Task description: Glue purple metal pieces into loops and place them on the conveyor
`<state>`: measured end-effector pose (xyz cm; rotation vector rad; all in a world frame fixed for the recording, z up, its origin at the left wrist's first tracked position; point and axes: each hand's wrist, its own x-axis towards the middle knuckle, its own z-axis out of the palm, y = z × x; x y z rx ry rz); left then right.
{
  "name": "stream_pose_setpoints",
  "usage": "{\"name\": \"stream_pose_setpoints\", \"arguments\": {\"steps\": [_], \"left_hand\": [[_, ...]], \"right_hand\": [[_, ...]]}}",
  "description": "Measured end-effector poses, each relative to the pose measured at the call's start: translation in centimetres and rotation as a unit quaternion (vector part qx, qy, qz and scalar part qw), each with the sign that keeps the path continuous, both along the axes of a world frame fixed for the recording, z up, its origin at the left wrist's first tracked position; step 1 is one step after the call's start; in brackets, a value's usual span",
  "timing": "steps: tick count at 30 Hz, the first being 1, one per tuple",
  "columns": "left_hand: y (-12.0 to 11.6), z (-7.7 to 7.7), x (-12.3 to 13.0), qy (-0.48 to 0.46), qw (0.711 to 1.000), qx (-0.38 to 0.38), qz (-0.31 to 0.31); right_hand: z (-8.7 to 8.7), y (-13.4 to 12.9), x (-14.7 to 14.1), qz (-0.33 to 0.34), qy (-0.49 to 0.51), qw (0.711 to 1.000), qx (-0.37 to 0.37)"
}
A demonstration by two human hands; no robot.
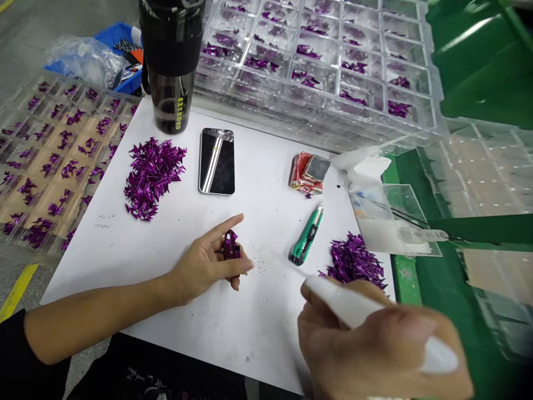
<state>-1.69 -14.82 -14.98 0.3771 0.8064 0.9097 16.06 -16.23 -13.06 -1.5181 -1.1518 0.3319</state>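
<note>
My left hand [204, 266] rests on the white work surface [258, 339], its fingers pinching a small bunch of shiny purple metallic pieces [230, 245]. My right hand [375, 344] sits blurred at the lower right, with white wrapping [343, 300] over a finger and more on the thumb. Its fingertips are nearest a loose pile of the purple pieces [353, 261]. Just left of that pile lies a green utility knife [307, 236]. A larger purple pile [152, 178] lies further left, and a few dark specks dot the surface between my hands.
A black smartphone [216, 161], a black bottle [170, 61] and a crumpled red packet [307, 172] stand beyond my hands. Transparent compartment trays [333, 55] holding purple pieces are stacked behind and left. A green bench [478, 55] runs along the right.
</note>
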Motion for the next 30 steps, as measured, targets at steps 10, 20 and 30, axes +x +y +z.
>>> {"name": "stream_pose_setpoints", "arguments": {"steps": [10,20,30], "left_hand": [[-0.2,1.5,0.0,0.050,0.998,0.016,-0.025],[-0.6,1.4,0.1,0.060,0.996,0.044,-0.052],[-0.6,1.1,0.2,0.073,0.994,0.059,-0.053]], "right_hand": [[-2.6,6.8,0.7,0.188,-0.126,0.958,-0.177],[-0.1,7.2,12.7,0.072,-0.461,0.845,-0.263],[-1.0,7.2,13.3,0.114,-0.469,0.851,-0.210]]}}
